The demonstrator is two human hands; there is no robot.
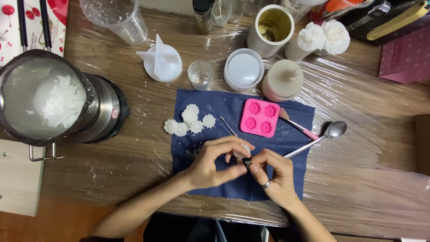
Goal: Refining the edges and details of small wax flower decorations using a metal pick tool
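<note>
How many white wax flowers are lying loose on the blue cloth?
5, clustered at the cloth's left edge. The hands may hide another.

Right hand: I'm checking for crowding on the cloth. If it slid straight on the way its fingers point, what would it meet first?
The right hand points up-left, so its fingers would likely meet the left hand first; they are almost touching around a small white piece.

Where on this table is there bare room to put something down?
Bare wood lies right of the blue cloth, below the spoon, and left of the cloth, below the pot of white flakes. The back edge is crowded with cups and jars around the round white lid. Both hands, left hand and right hand, fill the cloth's near half.
</note>
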